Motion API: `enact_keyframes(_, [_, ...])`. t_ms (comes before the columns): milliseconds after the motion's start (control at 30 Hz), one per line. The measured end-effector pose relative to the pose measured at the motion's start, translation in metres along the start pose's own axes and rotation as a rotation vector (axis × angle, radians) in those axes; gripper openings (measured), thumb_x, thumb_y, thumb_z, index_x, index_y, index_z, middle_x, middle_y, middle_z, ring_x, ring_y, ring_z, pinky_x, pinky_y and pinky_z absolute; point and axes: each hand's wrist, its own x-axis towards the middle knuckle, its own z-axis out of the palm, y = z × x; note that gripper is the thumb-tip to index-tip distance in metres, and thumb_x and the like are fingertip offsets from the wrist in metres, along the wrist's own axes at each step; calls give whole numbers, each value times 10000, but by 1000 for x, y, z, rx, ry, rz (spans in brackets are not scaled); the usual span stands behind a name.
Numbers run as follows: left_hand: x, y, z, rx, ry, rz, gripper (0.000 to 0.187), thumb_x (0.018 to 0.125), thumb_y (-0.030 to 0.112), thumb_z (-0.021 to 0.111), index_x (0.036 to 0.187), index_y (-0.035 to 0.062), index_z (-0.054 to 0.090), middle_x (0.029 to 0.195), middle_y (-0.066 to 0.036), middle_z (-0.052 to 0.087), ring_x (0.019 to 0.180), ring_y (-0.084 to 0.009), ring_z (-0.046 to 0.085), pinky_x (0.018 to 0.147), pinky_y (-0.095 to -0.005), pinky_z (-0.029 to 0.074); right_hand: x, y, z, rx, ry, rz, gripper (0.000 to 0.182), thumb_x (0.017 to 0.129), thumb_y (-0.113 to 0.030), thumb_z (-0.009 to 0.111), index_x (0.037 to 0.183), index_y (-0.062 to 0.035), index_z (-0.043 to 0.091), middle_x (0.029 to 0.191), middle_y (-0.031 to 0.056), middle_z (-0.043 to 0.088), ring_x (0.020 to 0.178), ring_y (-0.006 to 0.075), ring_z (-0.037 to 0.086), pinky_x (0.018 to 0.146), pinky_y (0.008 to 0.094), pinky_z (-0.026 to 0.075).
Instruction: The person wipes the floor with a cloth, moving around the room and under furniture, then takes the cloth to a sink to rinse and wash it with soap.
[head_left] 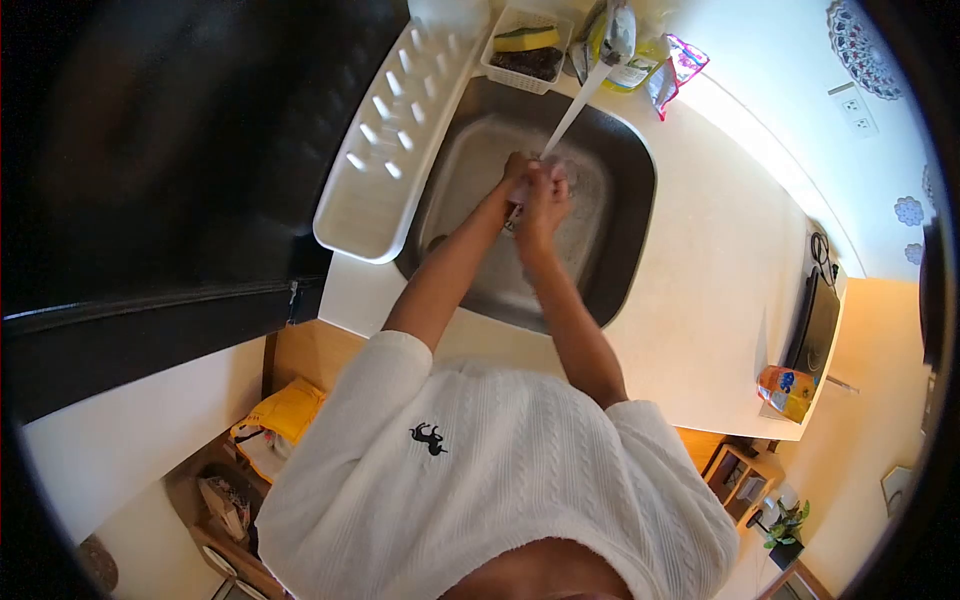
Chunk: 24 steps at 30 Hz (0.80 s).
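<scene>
Both my hands are together over the metal sink (455, 160), under a stream of running water (578, 110) from the faucet (619, 35). My left hand (516, 178) is closed, its fingers partly hidden by the other hand. My right hand (545, 198) is curled against it, fingers bent. Something pale and shiny shows between them; whether it is a small clear object or only water, I cannot make out. Splashing blurs the fingertips.
A white drying rack (365, 205) stands left of the sink. Behind the sink are a white basket (520, 80) with a yellow sponge (526, 39), and a bottle of yellow liquid (632, 72). An orange packet (786, 392) sits at the counter's right end.
</scene>
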Motion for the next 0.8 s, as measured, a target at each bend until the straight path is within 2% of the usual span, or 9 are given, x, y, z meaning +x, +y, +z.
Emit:
enact_keyframes(167, [-2,20,21,159,203,15,233,803,241,594,782,11,620,686,-75,583,593,-185,543,533,-313,427,32,-3,2,-461,-24,-240,243,821,-291,562,779,-60,624,869,128,632,751,242,573,656,358,436])
enact_keyframes(300, [-38,73,39,138,458,-237,238,837,236,525,819,17,617,725,-64,590,661,-197,562,590,-315,437,113,24,-5,-842,-206,-142,299,793,-348,572,940,-97,639,956,137,628,879,264,592,768,367,438])
enact_keyframes(400, [-42,79,34,-6,458,-40,249,866,242,506,774,20,571,699,-15,525,560,-140,470,489,-312,381,131,42,5,-1038,-420,-201,370,780,-373,550,1048,-127,616,1051,99,609,959,266,584,819,367,441])
enact_keyframes(433, [-38,75,30,-126,344,-63,224,858,225,497,834,14,568,784,-38,545,653,-152,501,559,-306,404,114,26,12,-982,-445,-221,391,778,-374,536,1083,-139,602,1095,81,596,981,260,578,836,368,441])
enact_keyframes(500, [-24,64,21,-362,107,-105,234,842,190,478,952,3,563,953,-83,585,841,-177,563,698,-296,450,121,22,28,-658,-646,115,428,765,-397,543,1106,-142,586,1128,66,582,990,255,574,834,366,445])
enact_keyframes(567, [-47,88,24,-459,41,-104,237,816,135,493,1005,4,547,988,-74,574,850,-170,555,731,-289,439,147,15,31,-1256,-966,-270,435,787,-371,530,1147,-127,538,1127,119,561,983,272,568,756,399,487])
enact_keyframes(600, [-48,93,21,-388,41,-87,247,806,119,499,1020,3,544,993,-72,572,850,-167,552,741,-290,437,155,10,32,-1552,-1111,-487,441,798,-358,524,1168,-119,513,1127,146,550,980,281,565,717,416,509])
enact_keyframes(700, [-34,92,5,59,116,-13,275,783,91,515,1041,-1,541,985,-67,574,839,-161,545,755,-302,434,128,-50,30,-1388,-1102,-217,398,801,-327,524,1156,-148,519,1042,134,577,888,250,599,615,340,538])
enact_keyframes(800, [-39,87,15,284,315,398,236,787,136,560,979,1,585,894,-55,594,796,-144,544,730,-280,431,138,-46,34,-1440,-1028,-238,339,801,-286,522,1107,-145,560,905,100,614,726,222,618,539,279,535])
